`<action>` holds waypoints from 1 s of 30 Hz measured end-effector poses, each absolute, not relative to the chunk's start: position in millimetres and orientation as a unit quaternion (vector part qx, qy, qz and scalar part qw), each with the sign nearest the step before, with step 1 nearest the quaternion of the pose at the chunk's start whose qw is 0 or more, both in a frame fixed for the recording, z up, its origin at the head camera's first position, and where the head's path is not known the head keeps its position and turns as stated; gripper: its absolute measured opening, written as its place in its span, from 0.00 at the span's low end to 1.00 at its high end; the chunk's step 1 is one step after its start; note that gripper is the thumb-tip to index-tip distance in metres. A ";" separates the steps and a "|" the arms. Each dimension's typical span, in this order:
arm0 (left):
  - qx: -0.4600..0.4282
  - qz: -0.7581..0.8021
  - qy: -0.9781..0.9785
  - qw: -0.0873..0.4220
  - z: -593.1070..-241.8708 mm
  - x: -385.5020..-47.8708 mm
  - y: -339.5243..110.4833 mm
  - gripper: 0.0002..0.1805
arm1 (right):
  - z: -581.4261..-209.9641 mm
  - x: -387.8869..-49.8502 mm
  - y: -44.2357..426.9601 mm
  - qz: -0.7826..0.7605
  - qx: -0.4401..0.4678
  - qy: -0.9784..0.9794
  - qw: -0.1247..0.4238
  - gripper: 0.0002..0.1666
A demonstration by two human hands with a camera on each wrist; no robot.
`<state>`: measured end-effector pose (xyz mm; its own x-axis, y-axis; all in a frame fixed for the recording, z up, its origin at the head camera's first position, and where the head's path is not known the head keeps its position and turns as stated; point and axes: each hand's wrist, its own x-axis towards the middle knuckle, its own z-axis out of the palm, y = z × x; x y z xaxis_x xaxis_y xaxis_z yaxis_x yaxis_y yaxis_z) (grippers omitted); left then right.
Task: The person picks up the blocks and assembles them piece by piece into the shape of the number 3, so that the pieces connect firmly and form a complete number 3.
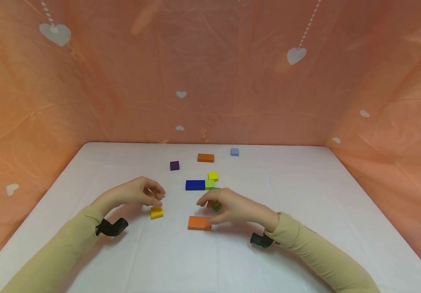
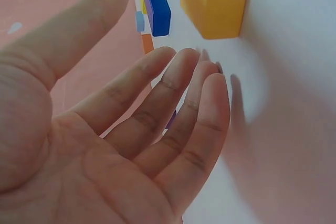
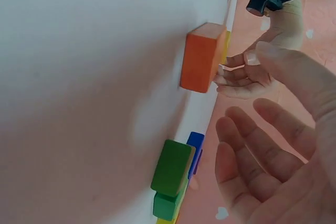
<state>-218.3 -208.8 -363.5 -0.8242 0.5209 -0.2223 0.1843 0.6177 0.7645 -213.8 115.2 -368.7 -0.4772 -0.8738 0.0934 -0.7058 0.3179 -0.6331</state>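
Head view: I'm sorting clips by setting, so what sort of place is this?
It looks like a makeshift tabletop booth, perhaps set up for filming: orange sheeting with pale hearts screens the back and both sides of a white tabletop, where small coloured blocks lie.

1. Head view: up high on the near side, looking forward and down over the table [image 1: 174,260] to the far curtain [image 1: 232,81], taking it all in from well back!
2. Left wrist view: right up close, rolled sideways, facing past the left hand [image 1: 133,193] toward the far side.
3. Right wrist view: close too, also rolled, looking left past the right hand [image 1: 232,205], and there's the left hand!
4. All three catch the blue block [image 1: 195,185].
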 end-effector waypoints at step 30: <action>0.229 0.410 0.860 0.201 -365.1 -198.5 -205.5 0.19 | -374.0 -208.8 101.3 -0.268 -0.497 0.810 0.158 0.24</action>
